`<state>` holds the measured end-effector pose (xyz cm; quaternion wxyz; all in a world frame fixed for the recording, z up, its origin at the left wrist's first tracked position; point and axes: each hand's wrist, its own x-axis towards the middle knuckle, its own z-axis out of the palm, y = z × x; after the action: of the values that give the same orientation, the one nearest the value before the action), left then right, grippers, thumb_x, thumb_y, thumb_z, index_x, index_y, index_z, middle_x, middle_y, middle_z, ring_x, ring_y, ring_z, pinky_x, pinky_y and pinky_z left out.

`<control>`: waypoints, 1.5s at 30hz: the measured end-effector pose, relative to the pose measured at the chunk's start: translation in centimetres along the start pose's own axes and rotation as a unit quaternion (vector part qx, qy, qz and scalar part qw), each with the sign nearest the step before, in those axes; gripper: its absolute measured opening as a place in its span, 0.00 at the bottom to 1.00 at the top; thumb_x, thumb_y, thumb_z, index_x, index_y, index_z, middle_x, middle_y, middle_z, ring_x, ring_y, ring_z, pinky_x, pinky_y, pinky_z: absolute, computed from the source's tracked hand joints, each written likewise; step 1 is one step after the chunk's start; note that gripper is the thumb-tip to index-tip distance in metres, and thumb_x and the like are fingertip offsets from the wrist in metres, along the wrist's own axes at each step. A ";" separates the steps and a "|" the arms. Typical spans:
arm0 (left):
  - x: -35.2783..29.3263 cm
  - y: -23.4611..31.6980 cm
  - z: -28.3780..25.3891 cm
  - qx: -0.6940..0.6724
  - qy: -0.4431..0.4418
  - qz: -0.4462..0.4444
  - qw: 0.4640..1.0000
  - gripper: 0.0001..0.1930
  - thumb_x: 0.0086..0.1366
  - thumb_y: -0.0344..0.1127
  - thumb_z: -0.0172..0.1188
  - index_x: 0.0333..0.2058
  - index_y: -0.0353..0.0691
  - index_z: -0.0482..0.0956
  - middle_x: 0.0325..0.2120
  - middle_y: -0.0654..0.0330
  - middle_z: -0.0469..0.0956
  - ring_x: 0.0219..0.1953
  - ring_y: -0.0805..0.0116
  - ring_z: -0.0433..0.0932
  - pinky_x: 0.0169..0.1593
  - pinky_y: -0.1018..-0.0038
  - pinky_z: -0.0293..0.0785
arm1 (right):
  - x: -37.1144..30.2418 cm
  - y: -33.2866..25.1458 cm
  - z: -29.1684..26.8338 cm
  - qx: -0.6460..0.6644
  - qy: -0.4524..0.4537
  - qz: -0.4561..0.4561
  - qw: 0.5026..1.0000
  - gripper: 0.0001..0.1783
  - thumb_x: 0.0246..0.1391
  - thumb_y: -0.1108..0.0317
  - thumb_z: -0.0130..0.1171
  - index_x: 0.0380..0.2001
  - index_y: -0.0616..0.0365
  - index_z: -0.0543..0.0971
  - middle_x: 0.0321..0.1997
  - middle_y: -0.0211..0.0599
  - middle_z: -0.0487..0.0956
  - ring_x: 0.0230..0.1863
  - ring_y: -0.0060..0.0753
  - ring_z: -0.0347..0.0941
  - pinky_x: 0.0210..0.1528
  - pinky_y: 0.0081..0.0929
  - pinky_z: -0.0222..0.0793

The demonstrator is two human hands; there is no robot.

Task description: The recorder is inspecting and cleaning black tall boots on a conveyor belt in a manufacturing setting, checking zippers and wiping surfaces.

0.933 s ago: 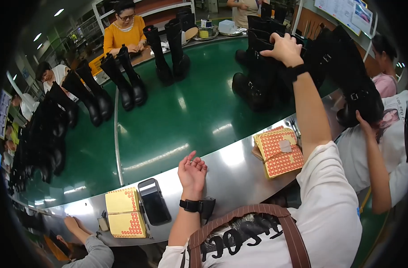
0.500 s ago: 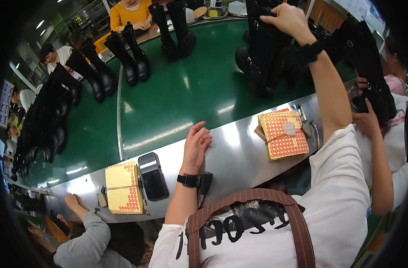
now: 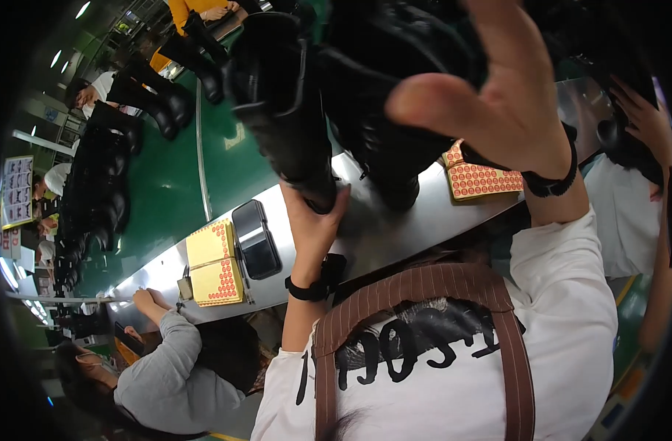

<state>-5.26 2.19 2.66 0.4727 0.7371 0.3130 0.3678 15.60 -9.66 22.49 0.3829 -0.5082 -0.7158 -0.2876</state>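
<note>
**Boots lifted over the steel desk**

Boots fill the upper middle of the view: one tall black boot [image 3: 281, 103] hangs tilted above the desk [image 3: 395, 220], its sole end touching the left hand [image 3: 312, 220], whose grip cups it from below with fingers curled up. A second black boot [image 3: 380, 81] sits just beside it, behind the right hand [image 3: 498, 88]; that grip is spread wide, fingers apart, and whether it holds the boot cannot be told. On the desk lie a red-dotted sticker sheet [image 3: 477, 178] near the right wrist, two yellow sticker pads [image 3: 213, 263] and a dark phone [image 3: 256, 239]. Beyond runs a green conveyor [image 3: 226, 169] carrying more boots [image 3: 156, 103]. A co-worker in grey [image 3: 170, 367] leans at lower left.
</note>
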 end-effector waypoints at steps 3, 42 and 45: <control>-1.1 -1.9 -1.5 -0.074 0.036 -0.039 0.996 0.18 0.55 0.29 0.68 0.44 0.32 0.75 0.40 0.57 0.77 0.42 0.69 0.76 0.49 0.74 0.71 | -6.3 -0.5 0.1 0.194 0.129 0.135 0.963 0.55 0.47 0.40 0.64 0.69 0.56 0.51 0.66 0.44 0.62 0.60 0.39 0.65 0.64 0.39 0.54; -7.1 17.8 -13.8 0.358 -0.063 0.429 0.827 0.17 0.27 0.50 0.56 0.19 0.56 0.86 0.17 0.71 0.60 0.34 0.65 0.63 0.63 0.31 0.53 | -7.6 -6.7 13.2 0.330 -0.136 0.264 0.896 0.26 0.53 0.81 0.55 0.57 0.58 0.70 0.45 0.46 0.73 0.36 0.44 0.75 0.39 0.31 0.74; -7.5 17.1 -14.2 0.325 -0.063 0.457 0.826 0.15 0.28 0.49 0.57 0.18 0.57 0.85 0.17 0.72 0.59 0.34 0.65 0.63 0.62 0.30 0.54 | -7.9 -6.1 14.0 0.356 -0.138 0.261 0.887 0.24 0.55 0.79 0.55 0.57 0.59 0.69 0.44 0.44 0.74 0.36 0.40 0.76 0.37 0.28 0.74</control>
<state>-19.17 -3.34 20.71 0.0031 0.9285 0.0115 0.3712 7.71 -4.41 8.15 0.4968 -0.5404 -0.6575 0.1699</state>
